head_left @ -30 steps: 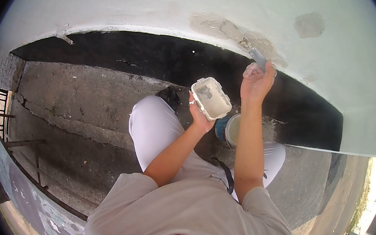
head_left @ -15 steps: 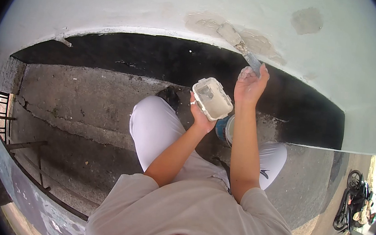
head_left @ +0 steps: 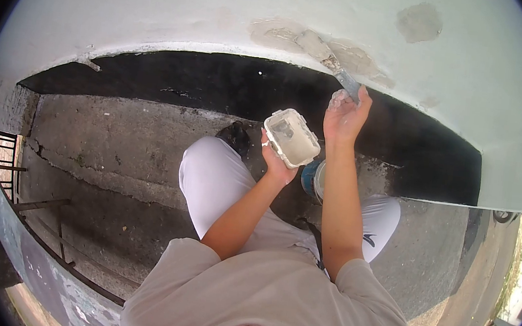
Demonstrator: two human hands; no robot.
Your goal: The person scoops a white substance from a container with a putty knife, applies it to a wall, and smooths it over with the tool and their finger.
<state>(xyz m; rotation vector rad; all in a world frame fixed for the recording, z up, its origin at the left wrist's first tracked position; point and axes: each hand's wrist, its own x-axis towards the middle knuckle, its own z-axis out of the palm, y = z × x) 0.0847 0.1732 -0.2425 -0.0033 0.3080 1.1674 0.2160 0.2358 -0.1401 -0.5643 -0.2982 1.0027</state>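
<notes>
My right hand (head_left: 346, 116) is closed round the handle of a putty knife (head_left: 329, 61), and white paste smears its fingers. The blade lies against a damp grey-beige filler patch (head_left: 364, 60) low on the pale wall (head_left: 182, 8). In my left hand (head_left: 278, 166) is a white rectangular plastic container (head_left: 291, 160), held tilted with its open top towards me. Pale filler (head_left: 301, 143) coats its inside. Some white paste also marks my left fingers.
A blue tub (head_left: 313, 178) stands on the concrete floor between my knees. Along the wall's foot runs a black painted band (head_left: 206, 81). A second grey patch (head_left: 419, 22) is higher right. Metal railings (head_left: 47, 204) and a low barrier (head_left: 53, 262) stand left.
The putty knife stays on the same filler patch with hardly any movement. My view has shifted slightly, and the motorcycle at the right has almost wholly gone from sight.
</notes>
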